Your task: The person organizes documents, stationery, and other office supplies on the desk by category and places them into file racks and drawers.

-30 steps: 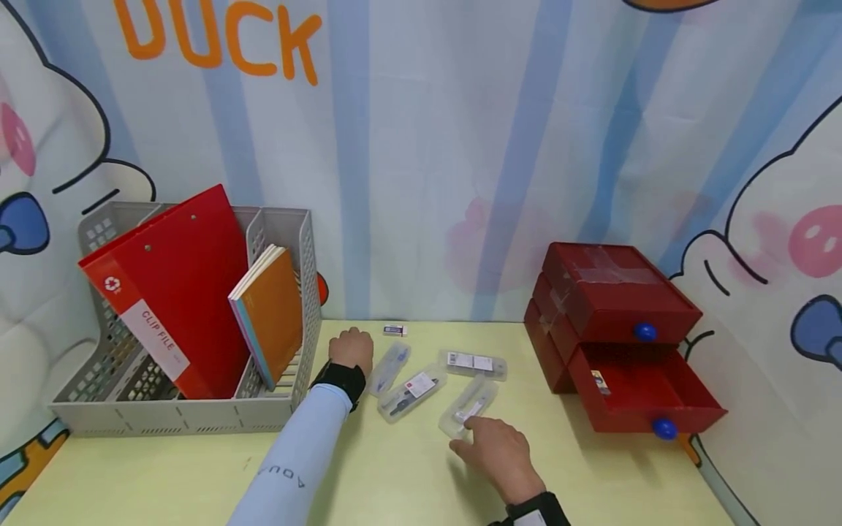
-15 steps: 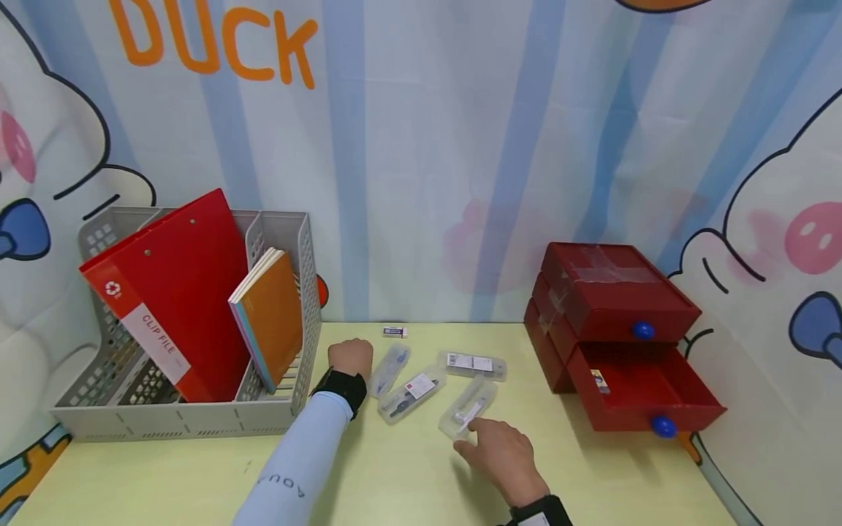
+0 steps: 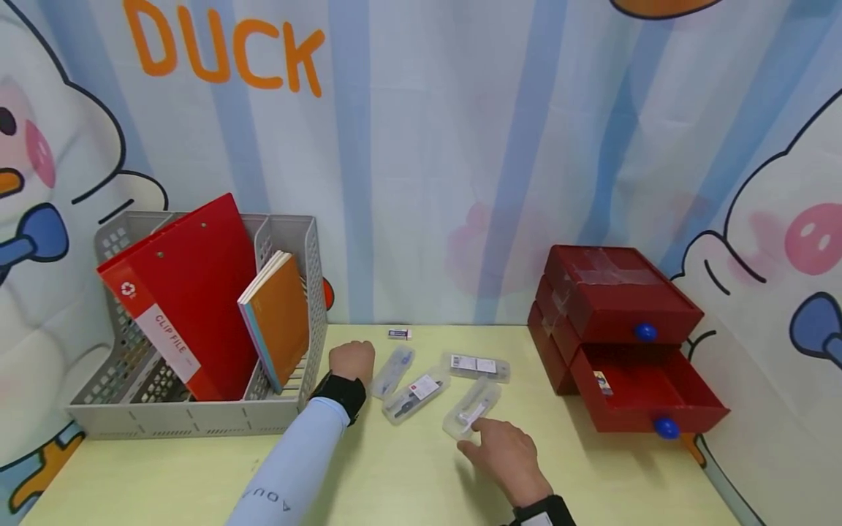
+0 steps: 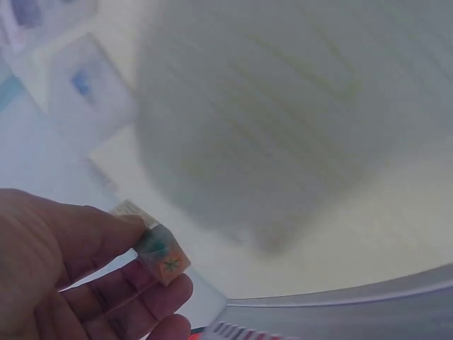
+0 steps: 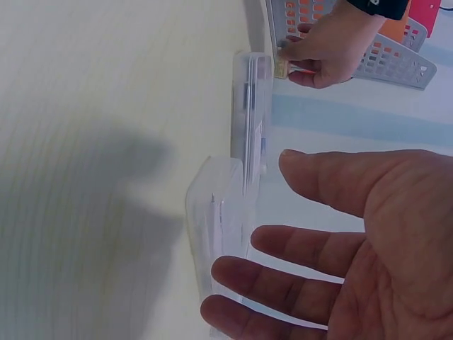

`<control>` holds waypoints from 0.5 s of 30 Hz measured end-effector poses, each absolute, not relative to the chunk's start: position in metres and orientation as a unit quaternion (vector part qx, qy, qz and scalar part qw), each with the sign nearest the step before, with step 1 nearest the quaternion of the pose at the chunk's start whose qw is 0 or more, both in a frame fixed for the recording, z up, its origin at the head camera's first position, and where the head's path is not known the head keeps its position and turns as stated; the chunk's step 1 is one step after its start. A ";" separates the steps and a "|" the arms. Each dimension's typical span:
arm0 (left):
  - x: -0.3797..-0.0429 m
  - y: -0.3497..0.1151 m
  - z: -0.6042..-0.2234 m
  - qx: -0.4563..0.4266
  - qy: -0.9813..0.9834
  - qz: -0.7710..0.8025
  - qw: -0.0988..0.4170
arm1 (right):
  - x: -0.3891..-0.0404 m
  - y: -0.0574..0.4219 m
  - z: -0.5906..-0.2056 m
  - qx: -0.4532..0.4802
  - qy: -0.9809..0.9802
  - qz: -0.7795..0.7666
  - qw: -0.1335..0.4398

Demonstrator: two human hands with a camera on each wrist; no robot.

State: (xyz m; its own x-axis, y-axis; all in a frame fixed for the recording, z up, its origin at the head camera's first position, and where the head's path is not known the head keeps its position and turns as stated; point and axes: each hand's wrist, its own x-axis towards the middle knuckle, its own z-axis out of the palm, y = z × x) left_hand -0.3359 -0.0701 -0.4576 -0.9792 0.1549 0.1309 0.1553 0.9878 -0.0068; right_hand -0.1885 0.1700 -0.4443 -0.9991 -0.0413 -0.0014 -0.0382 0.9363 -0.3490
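Observation:
My left hand is beside the grey basket, its back toward the head camera. In the left wrist view its thumb and fingers pinch a small eraser-like block with orange and green print; the head view hides this block. My right hand hovers at the near end of a clear plastic pencil case, fingers spread and holding nothing. Several such cases lie on the table, among them one with a white label, one by the left hand and one at the back.
The grey basket at left holds a red clip file and notebooks. A small eraser lies at the table's back edge. At right, a red drawer unit has its lower drawer pulled out, with a small printed item inside.
The head view has shifted slightly. The left hand has tilted a little beside the basket; the right hand stays near the same clear case, and the cases lie as before.

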 end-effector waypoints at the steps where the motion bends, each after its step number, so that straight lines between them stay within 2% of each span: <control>1: -0.334 -0.069 -0.455 -0.085 -0.994 0.000 0.070 | -0.189 0.170 -0.444 -0.021 0.984 -0.176 0.005; 8: -0.317 -0.055 -0.442 -0.160 -0.984 -0.016 0.076 | -0.192 0.168 -0.440 -0.018 0.985 -0.173 0.008; 15: -0.289 -0.034 -0.433 -0.298 -0.953 -0.048 0.027 | -0.197 0.166 -0.437 -0.024 0.983 -0.180 -0.014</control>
State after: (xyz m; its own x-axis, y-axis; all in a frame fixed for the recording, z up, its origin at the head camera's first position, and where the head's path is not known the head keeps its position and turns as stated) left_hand -0.2891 -0.0337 -0.4332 -0.8213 0.5649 0.0801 0.5700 0.8182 0.0748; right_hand -0.1973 0.1656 -0.4368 -0.9984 -0.0431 0.0363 -0.0532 0.9343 -0.3526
